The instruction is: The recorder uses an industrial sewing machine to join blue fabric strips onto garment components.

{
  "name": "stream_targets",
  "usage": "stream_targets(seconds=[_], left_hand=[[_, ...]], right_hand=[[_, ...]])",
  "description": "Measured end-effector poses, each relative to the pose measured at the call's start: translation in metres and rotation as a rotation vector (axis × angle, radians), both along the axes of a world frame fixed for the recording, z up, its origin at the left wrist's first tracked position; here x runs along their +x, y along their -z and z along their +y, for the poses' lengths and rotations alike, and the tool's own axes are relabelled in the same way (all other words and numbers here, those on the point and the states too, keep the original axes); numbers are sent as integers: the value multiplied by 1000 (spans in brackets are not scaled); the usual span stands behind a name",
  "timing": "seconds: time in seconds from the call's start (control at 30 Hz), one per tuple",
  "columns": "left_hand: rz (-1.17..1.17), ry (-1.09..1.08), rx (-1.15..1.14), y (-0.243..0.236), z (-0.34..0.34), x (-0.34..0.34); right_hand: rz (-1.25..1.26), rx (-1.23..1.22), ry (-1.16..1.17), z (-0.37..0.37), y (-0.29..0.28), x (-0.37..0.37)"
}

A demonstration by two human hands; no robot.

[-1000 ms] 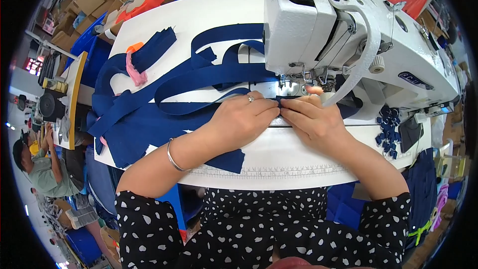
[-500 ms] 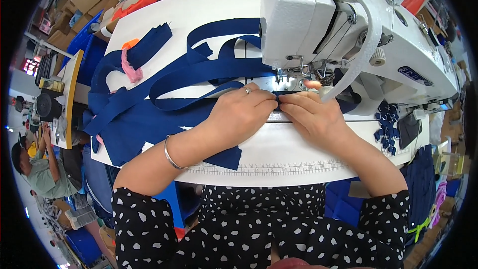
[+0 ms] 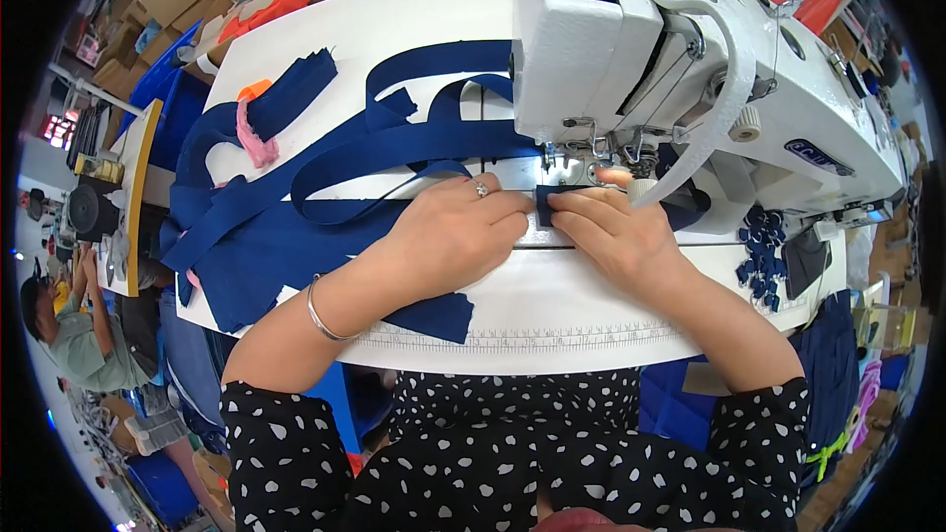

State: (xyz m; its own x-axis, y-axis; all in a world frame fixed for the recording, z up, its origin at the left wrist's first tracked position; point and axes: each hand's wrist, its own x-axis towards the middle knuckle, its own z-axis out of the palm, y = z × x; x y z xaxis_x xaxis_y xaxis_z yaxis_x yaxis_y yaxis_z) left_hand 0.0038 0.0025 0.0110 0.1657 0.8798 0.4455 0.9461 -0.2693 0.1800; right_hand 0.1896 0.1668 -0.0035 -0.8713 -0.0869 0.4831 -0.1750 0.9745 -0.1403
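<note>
Below the needle area of the white sewing machine, my right hand pinches a small folded end of navy fabric against the machine bed. Just left of it, my left hand is closed with fingers bent together, its fingertips beside that fabric end; whatever they grip is hidden. A long navy strip loops across the table, one part reaching the presser foot and another passing behind my left hand. More navy cloth lies spread under my left forearm.
Small navy scraps are heaped at the right beside a dark flat object. A printed ruler runs along the table's front edge. Pink and orange bits lie on the cloth at left. Another person sits at a far-left table.
My left hand has drawn slightly left, away from my right fingertips, so more of the navy fabric end shows between them. My right hand keeps its hold almost in place.
</note>
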Motion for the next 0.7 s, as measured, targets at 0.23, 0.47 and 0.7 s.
stream_targets(seconds=[0.23,0.47,0.7], left_hand=[[52,14,-11,-1,-1,1],[112,28,-10,1,-1,1],[123,31,-13,1,-2,2]], right_hand=[[40,-8,-22,2,3,-1],[39,-37,-51,2,2,0],[25,-42,-58,0,-2,-2]])
